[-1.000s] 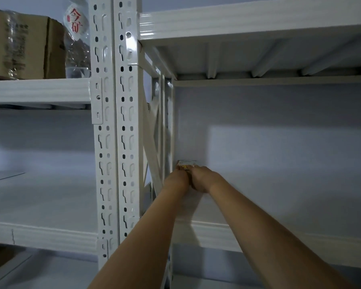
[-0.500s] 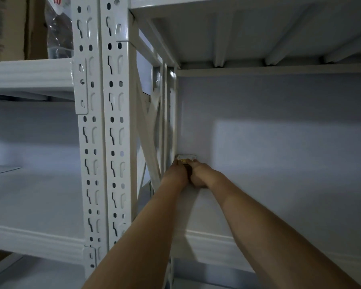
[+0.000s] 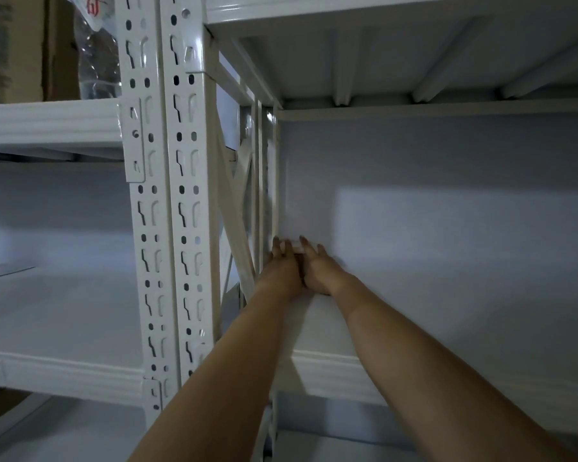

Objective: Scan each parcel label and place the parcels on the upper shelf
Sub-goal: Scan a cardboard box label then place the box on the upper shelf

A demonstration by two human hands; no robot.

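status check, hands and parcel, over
Left hand and right hand open, fingers spread at the shelf's back left corner. Parcel hidden behind them. Nothing in the way.

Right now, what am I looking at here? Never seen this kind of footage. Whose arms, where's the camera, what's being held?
There is no machine here: a person wears one wide-angle camera on the head, looking forward along their own arms. That is the only view.

Both arms reach deep into a white metal rack. The left hand and the right hand sit side by side at the back left corner of the shelf, next to the wall. Their fingers look spread and fairly straight, as if pressing or letting go. Between the fingertips a small pale object, probably the parcel, is barely visible; the frame is too dim and blurred to show more of it.

At upper left, on a neighbouring higher shelf, stand a cardboard box and some clear plastic wrapping. The slotted upright post separates the two bays.
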